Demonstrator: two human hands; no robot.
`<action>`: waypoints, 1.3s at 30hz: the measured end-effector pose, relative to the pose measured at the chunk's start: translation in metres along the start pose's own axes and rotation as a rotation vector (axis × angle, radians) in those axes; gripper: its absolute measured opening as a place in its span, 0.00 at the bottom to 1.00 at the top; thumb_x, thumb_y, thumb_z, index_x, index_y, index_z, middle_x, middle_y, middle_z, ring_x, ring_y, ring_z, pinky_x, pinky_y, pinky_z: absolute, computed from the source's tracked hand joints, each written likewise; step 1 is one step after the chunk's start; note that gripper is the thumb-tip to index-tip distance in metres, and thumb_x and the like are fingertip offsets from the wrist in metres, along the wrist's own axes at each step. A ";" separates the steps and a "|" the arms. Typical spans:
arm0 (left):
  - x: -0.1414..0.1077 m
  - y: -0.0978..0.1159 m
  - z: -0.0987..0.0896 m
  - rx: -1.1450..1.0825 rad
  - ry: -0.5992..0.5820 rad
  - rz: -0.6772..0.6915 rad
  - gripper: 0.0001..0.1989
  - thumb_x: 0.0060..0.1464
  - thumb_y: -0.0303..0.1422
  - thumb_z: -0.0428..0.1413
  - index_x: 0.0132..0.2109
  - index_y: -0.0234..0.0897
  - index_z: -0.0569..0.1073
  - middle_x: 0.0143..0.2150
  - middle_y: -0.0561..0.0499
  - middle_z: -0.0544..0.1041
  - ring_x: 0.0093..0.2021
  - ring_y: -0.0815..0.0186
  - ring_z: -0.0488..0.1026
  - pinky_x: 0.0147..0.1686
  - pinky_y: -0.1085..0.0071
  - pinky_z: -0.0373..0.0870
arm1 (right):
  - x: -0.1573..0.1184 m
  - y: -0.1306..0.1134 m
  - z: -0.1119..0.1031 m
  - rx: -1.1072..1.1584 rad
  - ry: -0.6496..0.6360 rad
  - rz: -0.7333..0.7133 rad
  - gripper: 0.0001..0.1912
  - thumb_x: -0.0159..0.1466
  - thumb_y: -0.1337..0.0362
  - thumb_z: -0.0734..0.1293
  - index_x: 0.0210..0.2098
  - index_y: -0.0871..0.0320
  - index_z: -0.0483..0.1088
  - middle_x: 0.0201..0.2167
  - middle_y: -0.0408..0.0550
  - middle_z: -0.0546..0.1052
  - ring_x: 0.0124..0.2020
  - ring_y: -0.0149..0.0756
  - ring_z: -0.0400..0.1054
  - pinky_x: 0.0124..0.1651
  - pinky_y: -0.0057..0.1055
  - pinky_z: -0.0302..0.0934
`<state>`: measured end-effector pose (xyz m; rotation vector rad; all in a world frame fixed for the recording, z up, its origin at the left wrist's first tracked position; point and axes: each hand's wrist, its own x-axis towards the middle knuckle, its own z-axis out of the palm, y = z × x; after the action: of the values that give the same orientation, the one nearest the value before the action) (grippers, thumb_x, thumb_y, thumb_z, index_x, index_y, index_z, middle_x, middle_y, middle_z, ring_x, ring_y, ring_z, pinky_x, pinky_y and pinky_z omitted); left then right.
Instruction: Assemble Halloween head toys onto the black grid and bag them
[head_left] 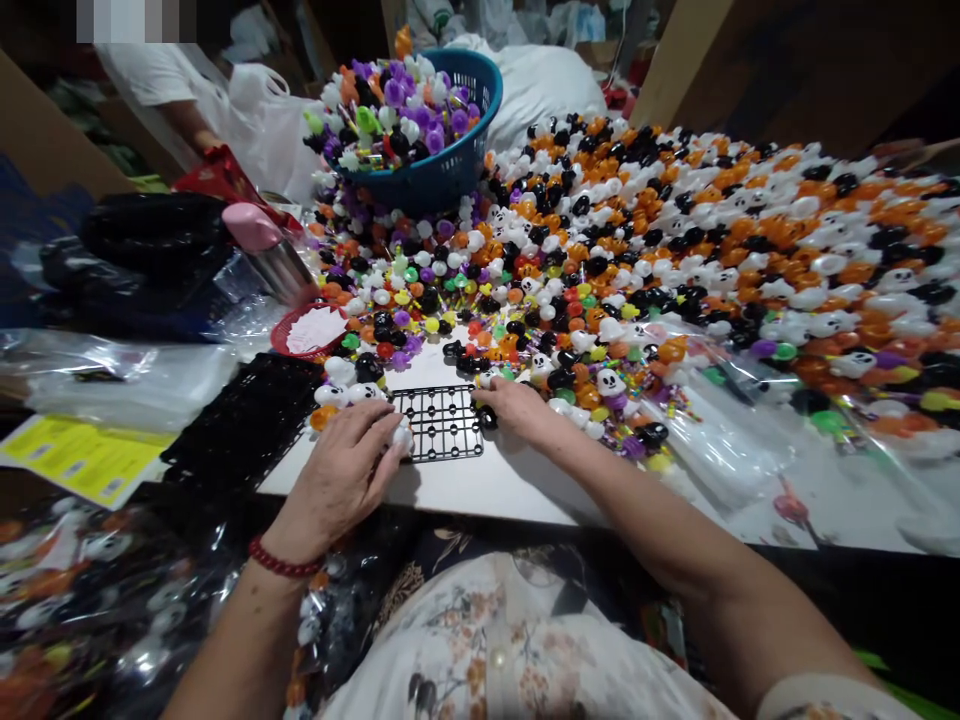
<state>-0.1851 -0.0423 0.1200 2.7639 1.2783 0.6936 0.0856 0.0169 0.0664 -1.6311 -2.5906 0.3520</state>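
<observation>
A black plastic grid tray (441, 424) with square openings lies on the white tabletop in front of me. My left hand (346, 470) is at its left end, fingers curled around a shiny white plastic toy (403, 438), partly hidden. Over the tray's upper right corner is my right hand (517, 410), fingers drawn together among small toys; what they grip is hidden. A glossy black toy (487, 418) sits beneath those fingers. White skull-faced toys (367, 394) and an orange toy (322, 417) lie just beyond my left hand.
A large heap of Halloween toys (675, 220) covers the table's back and right. Behind stands a full blue basket (469, 160). Stacked black grids (244, 420), a red basket (281, 335), a pink-lidded flask (274, 255) and clear bags (727, 430) lie around. Another person's arm (187, 122) shows at left.
</observation>
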 end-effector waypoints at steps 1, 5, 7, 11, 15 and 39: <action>0.000 -0.001 0.000 -0.002 -0.004 -0.003 0.14 0.62 0.31 0.51 0.53 0.38 0.69 0.53 0.41 0.71 0.55 0.55 0.69 0.57 0.54 0.67 | 0.003 0.001 0.001 -0.023 -0.006 -0.021 0.19 0.61 0.77 0.63 0.48 0.54 0.75 0.39 0.53 0.73 0.36 0.41 0.69 0.34 0.30 0.58; 0.001 -0.003 -0.001 -0.015 -0.013 -0.017 0.14 0.62 0.31 0.51 0.54 0.38 0.69 0.53 0.42 0.71 0.56 0.56 0.68 0.58 0.54 0.66 | 0.007 0.010 0.002 -0.048 0.043 -0.084 0.12 0.63 0.73 0.63 0.42 0.56 0.74 0.41 0.52 0.71 0.36 0.37 0.66 0.34 0.29 0.55; 0.001 -0.004 -0.001 -0.027 -0.019 -0.024 0.14 0.62 0.31 0.51 0.54 0.38 0.69 0.54 0.42 0.71 0.57 0.56 0.67 0.59 0.54 0.66 | 0.005 0.012 0.000 0.007 0.095 -0.122 0.10 0.64 0.72 0.62 0.41 0.57 0.73 0.44 0.52 0.70 0.37 0.37 0.65 0.35 0.29 0.55; 0.002 -0.005 -0.004 -0.045 -0.050 -0.037 0.13 0.62 0.31 0.51 0.54 0.38 0.68 0.54 0.42 0.71 0.57 0.57 0.67 0.59 0.55 0.65 | 0.003 0.001 -0.004 0.266 0.194 -0.055 0.07 0.66 0.69 0.60 0.42 0.59 0.67 0.37 0.49 0.71 0.36 0.36 0.63 0.36 0.29 0.55; 0.004 -0.005 -0.008 -0.053 -0.077 -0.041 0.14 0.63 0.31 0.50 0.54 0.38 0.68 0.54 0.43 0.70 0.57 0.57 0.67 0.59 0.56 0.66 | 0.011 -0.034 0.005 0.699 0.194 0.090 0.06 0.66 0.63 0.62 0.42 0.56 0.63 0.29 0.42 0.72 0.29 0.34 0.63 0.32 0.28 0.54; 0.005 -0.015 -0.010 -0.071 -0.062 -0.076 0.19 0.64 0.29 0.48 0.61 0.39 0.64 0.58 0.43 0.68 0.60 0.59 0.66 0.62 0.58 0.64 | 0.045 -0.091 0.039 0.733 0.024 0.020 0.18 0.60 0.71 0.61 0.50 0.57 0.59 0.34 0.49 0.76 0.33 0.42 0.69 0.34 0.30 0.58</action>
<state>-0.1968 -0.0309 0.1275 2.6433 1.3122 0.6309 -0.0215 0.0133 0.0454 -1.3580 -2.0339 1.1082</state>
